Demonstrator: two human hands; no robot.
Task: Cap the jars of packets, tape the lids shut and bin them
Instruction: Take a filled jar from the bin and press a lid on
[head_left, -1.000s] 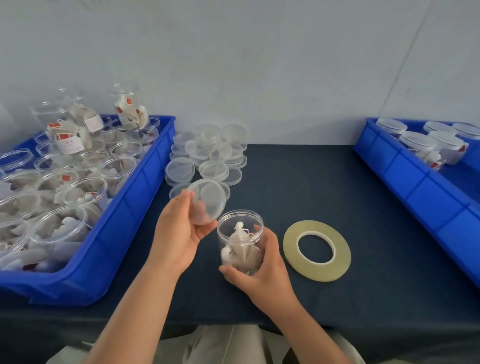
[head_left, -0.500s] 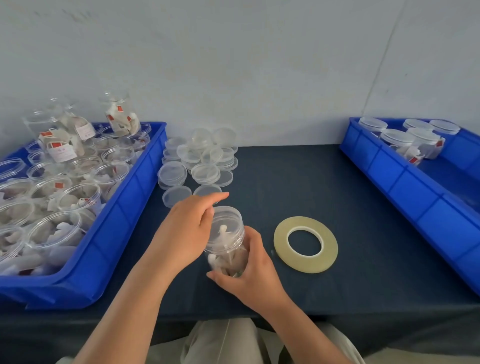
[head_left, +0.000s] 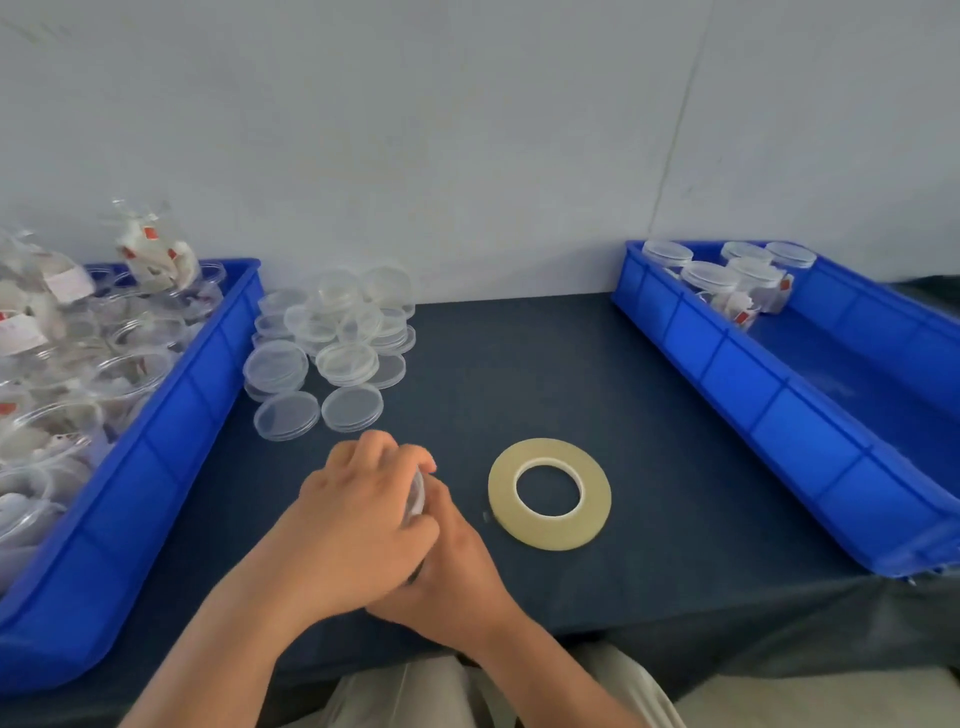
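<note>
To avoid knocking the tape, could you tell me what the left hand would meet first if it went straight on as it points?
Probably nothing near: the left hand, gripping the jar, points forward-right across bare table cloth between the loose lids and tape roll, towards the wall.

The left hand has closed down over the lidded jar.

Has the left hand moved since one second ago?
Yes. The left hand went right, toward the tape roll, and now covers the jar.
</note>
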